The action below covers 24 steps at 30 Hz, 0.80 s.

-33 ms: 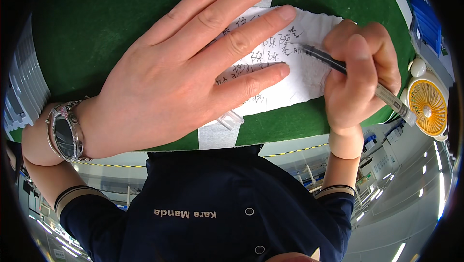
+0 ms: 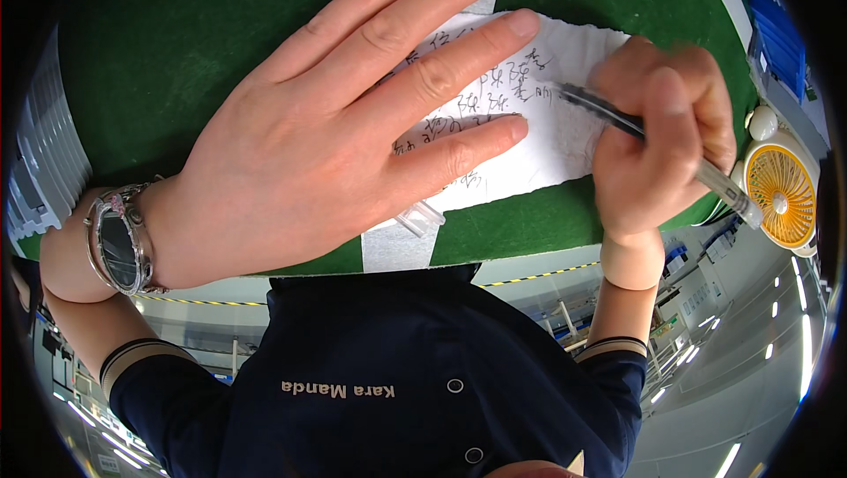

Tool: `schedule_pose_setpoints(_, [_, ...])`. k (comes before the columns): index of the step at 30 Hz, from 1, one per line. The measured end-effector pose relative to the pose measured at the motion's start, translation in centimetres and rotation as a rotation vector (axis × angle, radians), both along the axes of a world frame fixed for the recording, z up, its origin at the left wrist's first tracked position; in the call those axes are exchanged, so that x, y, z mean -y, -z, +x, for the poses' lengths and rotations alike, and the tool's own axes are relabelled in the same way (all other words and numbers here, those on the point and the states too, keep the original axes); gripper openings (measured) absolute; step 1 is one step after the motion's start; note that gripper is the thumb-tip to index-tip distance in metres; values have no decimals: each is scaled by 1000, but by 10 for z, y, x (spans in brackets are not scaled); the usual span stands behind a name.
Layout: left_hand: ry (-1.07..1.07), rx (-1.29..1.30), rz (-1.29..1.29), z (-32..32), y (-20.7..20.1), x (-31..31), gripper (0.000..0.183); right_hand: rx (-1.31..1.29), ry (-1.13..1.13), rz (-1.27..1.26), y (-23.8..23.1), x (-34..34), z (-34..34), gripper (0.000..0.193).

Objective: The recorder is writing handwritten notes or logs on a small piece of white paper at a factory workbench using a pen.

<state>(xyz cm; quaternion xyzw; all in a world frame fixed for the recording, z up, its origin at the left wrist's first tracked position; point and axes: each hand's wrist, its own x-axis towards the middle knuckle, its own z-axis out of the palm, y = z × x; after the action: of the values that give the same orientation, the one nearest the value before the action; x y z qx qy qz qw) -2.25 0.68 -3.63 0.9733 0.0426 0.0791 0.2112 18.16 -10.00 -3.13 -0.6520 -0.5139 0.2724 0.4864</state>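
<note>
two hands on green surface [image 2: 203, 45]: left hand [image 2: 326, 134] spread open, flat on paper [image 2: 565, 81]; right hand [image 2: 662, 143] closed around pen [image 2: 653, 138], tip on paper.

Bright, even light all over, with ceiling strip lights [image 2: 798, 337] glaring white at the lower right and only a faint soft shadow under my left hand [image 2: 326, 138] on the paper [image 2: 565, 134]. My right hand [image 2: 662, 147] and the pen [image 2: 653, 143] are a bit smeared with motion blur; the left is sharp. Heavy fisheye: the green mat [image 2: 176, 54] bows, and black corners ring the frame.
</note>
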Motion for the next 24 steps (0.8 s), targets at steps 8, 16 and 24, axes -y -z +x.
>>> schedule_pose_setpoints(8, [36, 225, -188, -2, -7, -11, 43, 76, 156, 42, -20, -1, 27, 69])
schedule_pose_setpoints(16, [-190, 314, -370, -6, -24, -33, 29, 844, -325, -10, -41, -15, 32, 37])
schedule_pose_setpoints(24, [-319, 341, -485, 1, -14, -34, 35, 765, -332, 68, -44, -8, 14, 17])
